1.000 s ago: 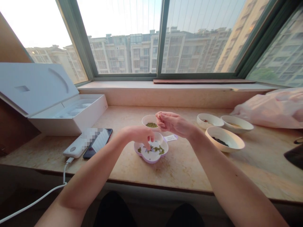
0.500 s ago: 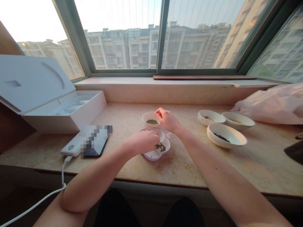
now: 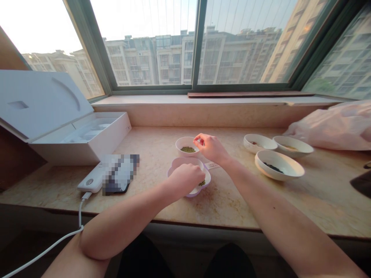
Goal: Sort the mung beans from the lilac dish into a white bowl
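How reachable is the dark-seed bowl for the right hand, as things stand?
Probably reachable: the right hand sits a short way left of the dark-seed bowl, and only bare marble sill seems to lie between them, with no object in the way.

Hands (image 3: 185, 179), green mung beans (image 3: 188, 149), lilac dish (image 3: 177, 162)

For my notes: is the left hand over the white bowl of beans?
No, the left hand is over the lilac dish, and the right hand is at the white bowl.
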### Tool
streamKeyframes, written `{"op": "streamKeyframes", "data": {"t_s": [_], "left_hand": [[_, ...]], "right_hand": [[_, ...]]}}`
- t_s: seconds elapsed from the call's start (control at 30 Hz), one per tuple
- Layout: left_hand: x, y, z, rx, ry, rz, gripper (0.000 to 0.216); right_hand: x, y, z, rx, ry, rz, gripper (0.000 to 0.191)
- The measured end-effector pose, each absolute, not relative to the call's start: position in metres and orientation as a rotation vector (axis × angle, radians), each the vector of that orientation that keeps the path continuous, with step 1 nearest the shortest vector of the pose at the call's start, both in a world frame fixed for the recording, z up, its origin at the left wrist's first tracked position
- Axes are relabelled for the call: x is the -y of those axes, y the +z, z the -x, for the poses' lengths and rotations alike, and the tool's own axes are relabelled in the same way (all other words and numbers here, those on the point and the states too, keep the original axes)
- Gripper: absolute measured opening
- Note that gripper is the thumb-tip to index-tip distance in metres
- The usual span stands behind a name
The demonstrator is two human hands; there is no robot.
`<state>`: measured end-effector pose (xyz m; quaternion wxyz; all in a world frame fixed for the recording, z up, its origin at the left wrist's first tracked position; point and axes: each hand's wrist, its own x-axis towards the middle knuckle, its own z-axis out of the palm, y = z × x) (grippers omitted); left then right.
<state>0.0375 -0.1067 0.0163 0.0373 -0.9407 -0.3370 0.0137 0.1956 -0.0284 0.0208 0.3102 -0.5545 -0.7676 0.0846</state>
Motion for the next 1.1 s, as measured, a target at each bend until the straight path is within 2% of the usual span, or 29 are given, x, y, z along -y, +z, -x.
{"op": "streamKeyframes", "data": {"t_s": [0.33,0.5,0.6,0.77,0.9,1.1], "left_hand": [[0.109,0.018,-0.038,0.977,-0.021,2.85,0.016],[0.1,0.022,-0.033,0.989,-0.198,2.956,0.018],[0.089,0.033,-0.025,0.962,-0.496,3.271,0.026],[0.075,0.046,-0.016,1.042,-1.295,3.859,0.016],[0.073,0.047,-0.012,1.081,-1.884,4.014,0.036],[0.076,0.05,-0.01,1.226,-2.187,3.918,0.044]], "right_hand": [[0.035,0.022,-0.19,2.033,0.227,1.431,0.018],[0.035,0.021,-0.191,2.027,0.234,1.461,0.018],[0.035,0.022,-0.19,2.016,0.234,1.49,0.017],[0.042,0.028,-0.189,2.06,0.265,1.511,0.012],[0.049,0.032,-0.187,2.131,0.274,1.474,0.022],[0.052,0.028,-0.182,2.187,0.27,1.404,0.011]]}}
